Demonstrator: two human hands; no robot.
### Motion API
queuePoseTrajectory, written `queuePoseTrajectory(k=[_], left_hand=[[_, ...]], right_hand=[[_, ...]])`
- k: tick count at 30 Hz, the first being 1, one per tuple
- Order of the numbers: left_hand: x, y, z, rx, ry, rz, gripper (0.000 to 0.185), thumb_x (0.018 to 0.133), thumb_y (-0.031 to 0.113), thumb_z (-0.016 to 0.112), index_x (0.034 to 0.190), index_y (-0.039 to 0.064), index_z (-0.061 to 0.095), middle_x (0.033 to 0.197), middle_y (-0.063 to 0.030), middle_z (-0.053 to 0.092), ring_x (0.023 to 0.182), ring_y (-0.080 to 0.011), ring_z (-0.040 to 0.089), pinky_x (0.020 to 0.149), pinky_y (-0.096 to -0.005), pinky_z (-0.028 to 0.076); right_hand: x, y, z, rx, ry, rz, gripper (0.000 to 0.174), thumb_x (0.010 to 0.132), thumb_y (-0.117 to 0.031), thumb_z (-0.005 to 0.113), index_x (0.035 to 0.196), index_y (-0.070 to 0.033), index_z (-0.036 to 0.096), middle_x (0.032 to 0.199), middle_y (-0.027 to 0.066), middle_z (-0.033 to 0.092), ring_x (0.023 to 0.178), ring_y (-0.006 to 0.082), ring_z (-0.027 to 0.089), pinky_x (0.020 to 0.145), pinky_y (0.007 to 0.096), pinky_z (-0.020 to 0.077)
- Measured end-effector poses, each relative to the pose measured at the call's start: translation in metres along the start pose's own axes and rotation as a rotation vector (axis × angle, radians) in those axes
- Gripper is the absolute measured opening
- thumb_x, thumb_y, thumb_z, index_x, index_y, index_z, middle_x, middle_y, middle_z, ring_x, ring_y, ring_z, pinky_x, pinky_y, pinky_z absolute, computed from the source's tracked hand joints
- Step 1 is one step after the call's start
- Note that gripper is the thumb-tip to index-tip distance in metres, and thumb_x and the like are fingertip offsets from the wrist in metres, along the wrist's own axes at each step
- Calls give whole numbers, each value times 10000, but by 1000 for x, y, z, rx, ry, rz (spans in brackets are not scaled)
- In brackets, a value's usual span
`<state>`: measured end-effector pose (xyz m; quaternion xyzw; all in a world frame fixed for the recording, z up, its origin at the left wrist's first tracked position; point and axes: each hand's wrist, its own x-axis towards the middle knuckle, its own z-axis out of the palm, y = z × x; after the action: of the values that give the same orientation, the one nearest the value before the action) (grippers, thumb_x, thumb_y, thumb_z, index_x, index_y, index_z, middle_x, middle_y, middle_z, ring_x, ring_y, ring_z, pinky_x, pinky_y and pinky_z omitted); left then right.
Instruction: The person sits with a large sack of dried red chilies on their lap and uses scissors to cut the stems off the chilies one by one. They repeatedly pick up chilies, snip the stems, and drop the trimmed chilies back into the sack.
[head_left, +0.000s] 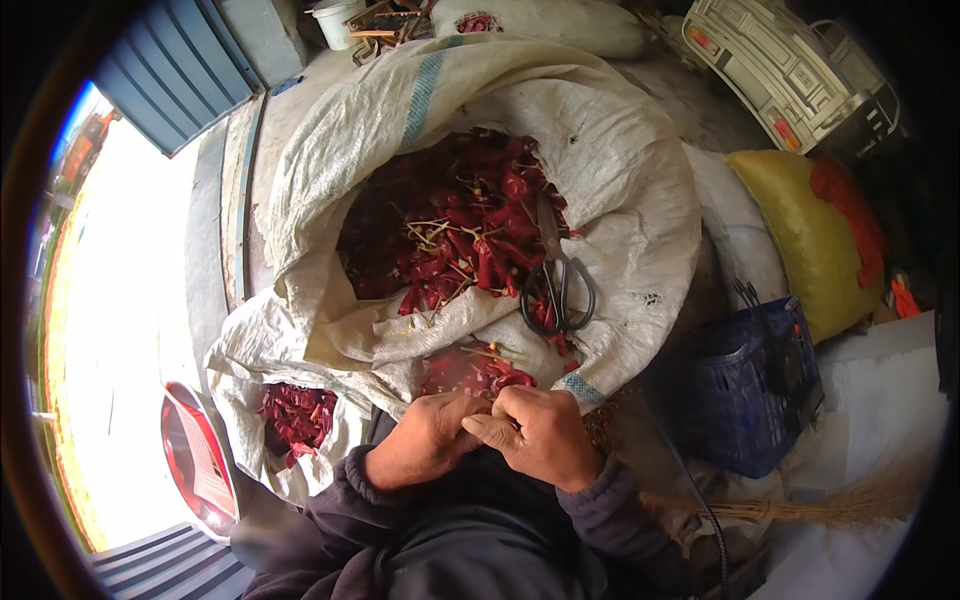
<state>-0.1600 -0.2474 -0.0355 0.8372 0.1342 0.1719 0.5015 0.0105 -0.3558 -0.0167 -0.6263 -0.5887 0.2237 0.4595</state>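
Note:
My left hand (430, 435) and my right hand (550, 433) meet in front of my body, fingers curled and thumbs close together. Whatever lies between the fingertips is hidden. Right beyond the knuckles, dried red chili peppers (469, 369) rest on a fold of a large white woven sack (637, 180). The sack's rolled-down mouth shows a heap of dried red chilies (457, 217) with pale stems. Black-handled scissors (555, 289) lie on the heap's right edge, blades pointing away from me, apart from both hands.
A smaller white sack (240, 360) of chilies stands at left, beside a red basin (196, 457). To the right are a blue plastic crate (742, 390), a yellow sack (780, 232), a straw broom (810, 506) and a dark cord (701, 487). A vehicle (795, 75) stands behind.

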Motion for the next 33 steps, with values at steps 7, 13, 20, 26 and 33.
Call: queuePoseTrajectory(k=[7, 13, 20, 26, 33], left_hand=[[-10, -3, -1, -244, -245, -50, 286, 1025, 292, 682, 1031, 14, 612, 728, -150, 644, 683, -372, 657, 628, -426, 503], [0, -2, -14, -380, -297, -6, 335, 1061, 338, 629, 1014, 7, 631, 683, -87, 639, 621, -258, 658, 602, -367, 503], [1, -8, -5, -574, -3, -279, 474, 1046, 485, 619, 992, 15, 650, 772, -16, 656, 718, -108, 587, 669, -261, 455], [16, -7, -1, -674, 249, -218, 378, 1058, 389, 634, 971, 21, 620, 755, -29, 651, 606, -81, 526, 547, -241, 392], [17, -2, -8, 14, 329, 1, 173, 955, 130, 732, 1049, 20, 636, 789, -99, 673, 604, -215, 603, 581, -331, 480]], right_hand=[[4, 11, -16, 273, -270, 23, 492, 993, -354, 719, 683, -13, 548, 609, 140, 540, 517, 267, 530, 507, 417, 394], [-3, 10, -7, 895, -378, 452, 432, 1046, -316, 667, 706, -63, 581, 593, -37, 498, 563, 47, 437, 503, 275, 332], [18, 11, 19, 540, 72, 145, 361, 1044, -204, 644, 733, -24, 602, 602, -6, 577, 516, 66, 505, 462, 291, 397], [43, 3, 26, 592, 227, 202, 379, 1018, -173, 673, 695, -19, 547, 572, 39, 547, 489, 93, 502, 457, 319, 392], [45, 0, 23, 52, 387, -137, 346, 951, -101, 724, 681, -52, 513, 584, 95, 540, 450, 229, 521, 436, 379, 382]])
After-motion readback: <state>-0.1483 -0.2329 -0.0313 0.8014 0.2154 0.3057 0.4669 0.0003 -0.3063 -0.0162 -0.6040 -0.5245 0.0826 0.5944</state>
